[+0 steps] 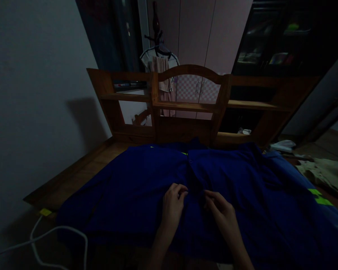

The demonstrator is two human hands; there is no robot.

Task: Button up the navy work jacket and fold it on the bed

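Garment of dark blue cloth [141, 187] lies spread at six o'clock, front opening uppermost. Right hand [221, 210] pinches its front edge, thumb to finger; left hand [172, 198] nearly closed, hold unclear. Brown wooden shelved headboard [186, 129] bars twelve o'clock; white cable [67, 227] loops near eight.

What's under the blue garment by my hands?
A wooden surface shows along the left side of the blue garment and seems to run beneath it. Whatever lies under its middle, by your left hand and right hand, is covered.
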